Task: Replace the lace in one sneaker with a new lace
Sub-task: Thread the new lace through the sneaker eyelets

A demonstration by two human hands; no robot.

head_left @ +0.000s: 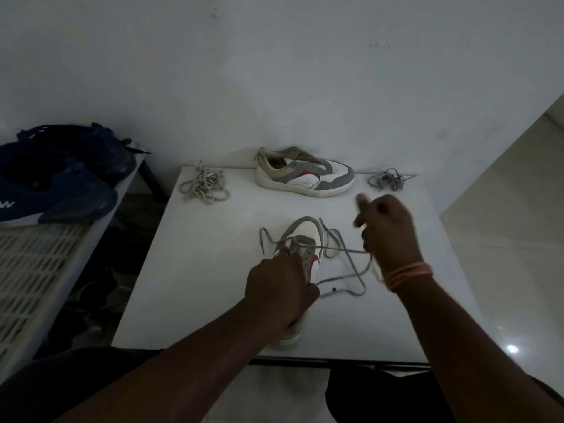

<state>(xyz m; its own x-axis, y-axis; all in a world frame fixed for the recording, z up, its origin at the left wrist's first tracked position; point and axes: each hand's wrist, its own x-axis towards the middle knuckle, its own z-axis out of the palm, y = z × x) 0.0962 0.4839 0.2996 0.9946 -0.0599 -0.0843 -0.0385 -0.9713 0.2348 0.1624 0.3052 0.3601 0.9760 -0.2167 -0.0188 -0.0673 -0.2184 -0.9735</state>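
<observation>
Left hand [279,288] grips the sneaker [305,239] at its throat, pinning it to the table [213,300]. Right hand [386,236], just beside it, is curled, pinching the grey lace [345,251] taut. The lace looks limp and light; best held near its tip.

Two white-grey sneakers on the table [213,300]: one [305,175] at the far edge, one [305,239] near the middle. Three laces: a beige bundle [205,186] at the far left corner, a grey bundle [388,178] at the far right corner, a loose grey lace [348,254] at the middle sneaker. Two dark blue shoes [55,178] on the left rack [36,270]. Two hands, left [280,288] and right [387,233].
</observation>
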